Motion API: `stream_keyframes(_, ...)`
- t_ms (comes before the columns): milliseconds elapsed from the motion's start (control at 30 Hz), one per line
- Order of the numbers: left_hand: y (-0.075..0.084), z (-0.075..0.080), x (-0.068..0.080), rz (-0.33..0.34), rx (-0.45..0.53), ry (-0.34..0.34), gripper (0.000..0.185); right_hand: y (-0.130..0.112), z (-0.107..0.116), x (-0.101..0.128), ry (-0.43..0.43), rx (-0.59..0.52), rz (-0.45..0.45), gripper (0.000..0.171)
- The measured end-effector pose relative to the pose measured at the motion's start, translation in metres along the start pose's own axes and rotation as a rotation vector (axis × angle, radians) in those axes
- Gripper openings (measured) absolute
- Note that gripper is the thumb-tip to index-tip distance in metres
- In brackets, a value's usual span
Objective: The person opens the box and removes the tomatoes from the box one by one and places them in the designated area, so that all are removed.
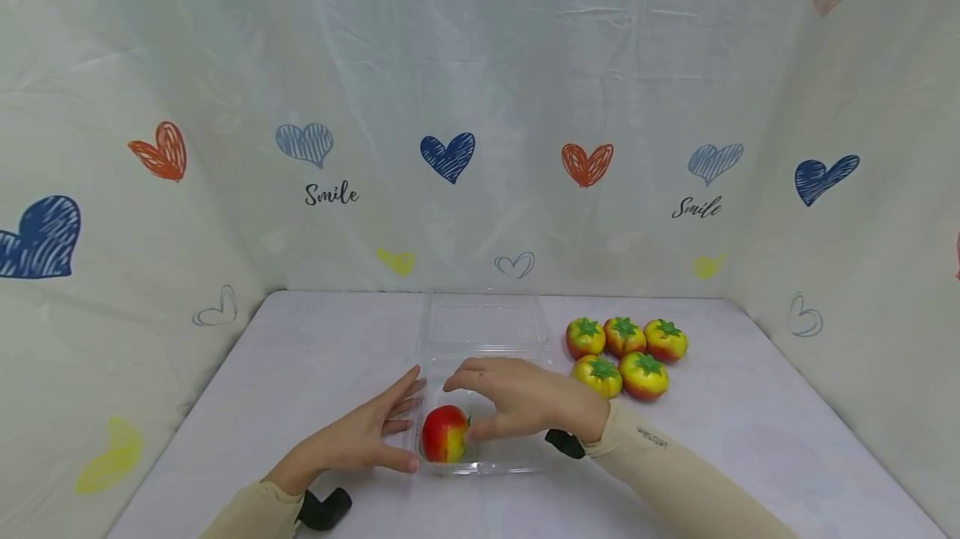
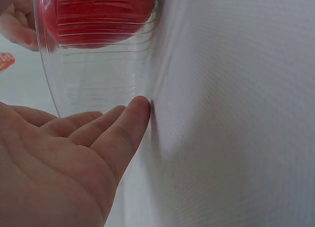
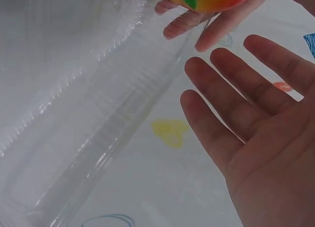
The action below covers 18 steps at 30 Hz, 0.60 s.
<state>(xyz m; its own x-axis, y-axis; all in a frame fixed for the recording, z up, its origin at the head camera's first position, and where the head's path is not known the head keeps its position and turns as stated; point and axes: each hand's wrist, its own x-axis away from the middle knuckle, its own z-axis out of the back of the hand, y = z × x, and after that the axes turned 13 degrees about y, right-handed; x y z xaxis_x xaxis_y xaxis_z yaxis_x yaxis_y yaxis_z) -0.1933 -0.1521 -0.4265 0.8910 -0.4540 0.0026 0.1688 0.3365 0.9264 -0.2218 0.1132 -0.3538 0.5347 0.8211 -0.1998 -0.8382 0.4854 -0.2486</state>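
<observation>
A clear plastic clamshell box (image 1: 517, 467) lies with its lid (image 1: 483, 322) folded back behind it. In its front left corner sits one red-and-yellow persimmon-like fruit (image 1: 444, 436), tipped so its green leafy top faces right. My left hand (image 1: 358, 436) is at the box's left side, fingers extended; in the left wrist view the fingertips (image 2: 140, 106) come right at the clear wall. Over the box, my right hand (image 1: 525, 396) hovers with relaxed, spread fingers, its thumb close to the fruit. The right wrist view shows those fingers (image 3: 202, 77) holding nothing.
Several yellow-and-red fruits (image 1: 645, 376) with green tops stand grouped to the right of the box. A white cloth (image 1: 315, 339) covers the table. Behind and at both sides hangs a pale curtain (image 1: 480, 222) printed with hearts. Black wrist mounts (image 1: 326, 509) show below the hands.
</observation>
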Motion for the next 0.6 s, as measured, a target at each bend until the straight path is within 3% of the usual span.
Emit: stream_keyframes(600,-0.001,0.002,-0.001,-0.035,0.021,-0.013,0.11,0.0,-0.015,-0.008,-0.066,-0.018,0.029,0.056)
